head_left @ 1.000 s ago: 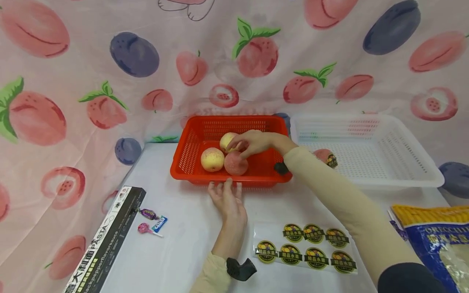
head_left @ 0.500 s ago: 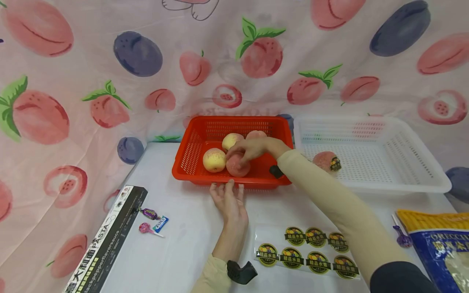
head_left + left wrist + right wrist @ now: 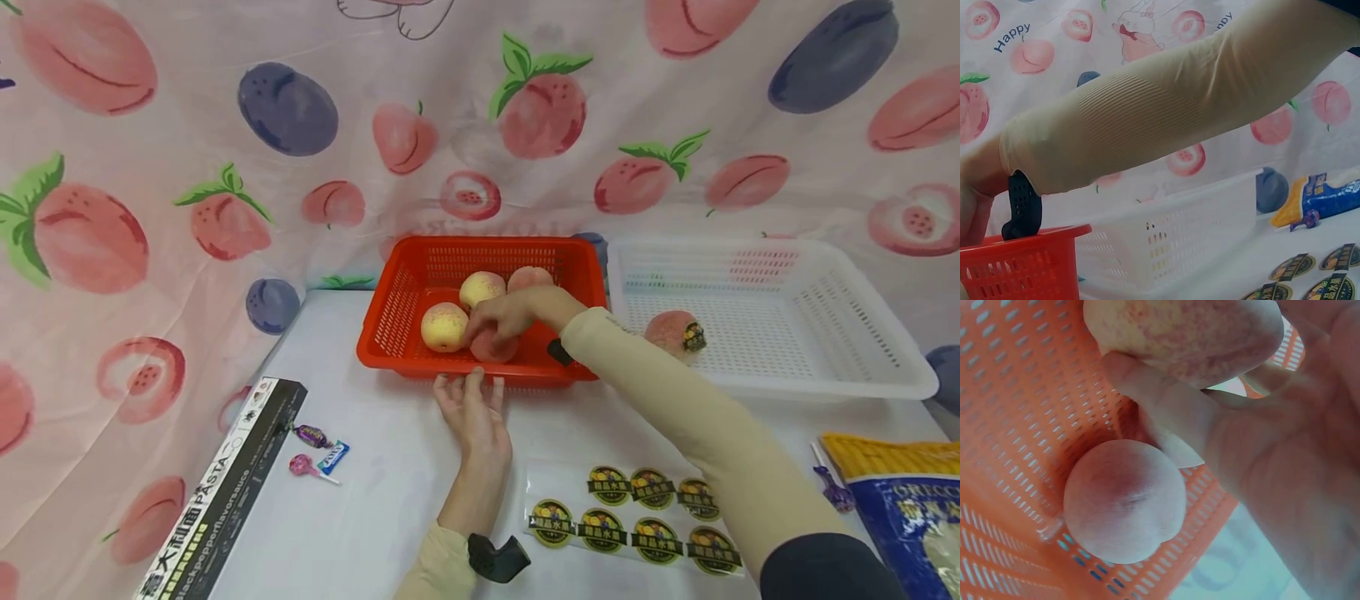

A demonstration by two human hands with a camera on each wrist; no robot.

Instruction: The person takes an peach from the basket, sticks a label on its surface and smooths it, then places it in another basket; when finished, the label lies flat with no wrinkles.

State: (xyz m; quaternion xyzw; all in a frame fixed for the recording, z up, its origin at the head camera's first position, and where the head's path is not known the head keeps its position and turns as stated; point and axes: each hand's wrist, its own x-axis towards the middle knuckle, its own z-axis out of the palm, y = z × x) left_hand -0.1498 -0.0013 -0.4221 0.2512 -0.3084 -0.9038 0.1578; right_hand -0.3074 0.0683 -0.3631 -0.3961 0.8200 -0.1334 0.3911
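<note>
My right hand [image 3: 504,319] reaches into the red basket [image 3: 480,372] and grips a reddish peach [image 3: 495,347] near the front wall. In the right wrist view the thumb lies along this peach [image 3: 1191,337], and the far fingers are partly hidden. Two yellowish peaches [image 3: 444,327] and a pink peach [image 3: 530,277] sit beside and behind it; that view also shows a pale pink peach [image 3: 1125,500] below the thumb. My left hand [image 3: 477,421] has its fingers extended up against the basket's front rim, palm upward.
To the right, a white basket [image 3: 825,387] holds a peach with a sticker [image 3: 670,332]. Round stickers on a clear sheet [image 3: 652,539] lie in front. A black pasta box [image 3: 225,492], candies [image 3: 311,435], a purple lollipop [image 3: 834,492] and a blue-yellow bag [image 3: 900,500] line the sides.
My right hand has lowered and closed further over the reddish peach, its fingers now covering more of it. My left hand stays at the rim. The whole view has shifted slightly.
</note>
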